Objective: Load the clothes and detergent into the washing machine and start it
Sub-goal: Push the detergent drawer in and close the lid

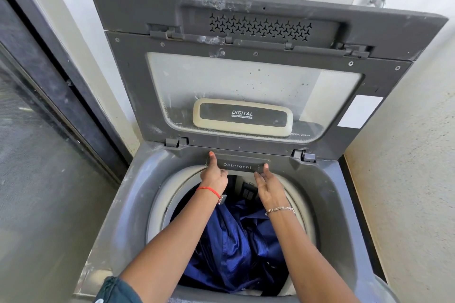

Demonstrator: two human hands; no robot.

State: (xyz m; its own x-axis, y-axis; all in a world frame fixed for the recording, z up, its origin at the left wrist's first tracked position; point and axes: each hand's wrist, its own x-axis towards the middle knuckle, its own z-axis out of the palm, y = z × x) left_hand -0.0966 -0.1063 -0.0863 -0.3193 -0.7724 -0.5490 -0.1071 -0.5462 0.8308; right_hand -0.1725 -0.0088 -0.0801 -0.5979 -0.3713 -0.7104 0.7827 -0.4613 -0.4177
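Blue clothes (234, 241) fill the drum; left hand (213, 177) and right hand (269, 188) seemingly grip the detergent drawer (237, 165).

1. Soft, even daylight fills the room; the walls (406, 192) at 3 o'clock look bright.
2. The drum (236, 241) is dim, its depths shadowed.
3. Wide-angle bending curves the lid (128, 96) and edges.
4. The centre is sharp, the corners slightly soft.

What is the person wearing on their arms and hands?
The left hand has a thin red thread around its wrist, with a small metal tag. The right hand has a silver chain bracelet. Both forearms are bare; a dark teal sleeve shows at the left elbow.
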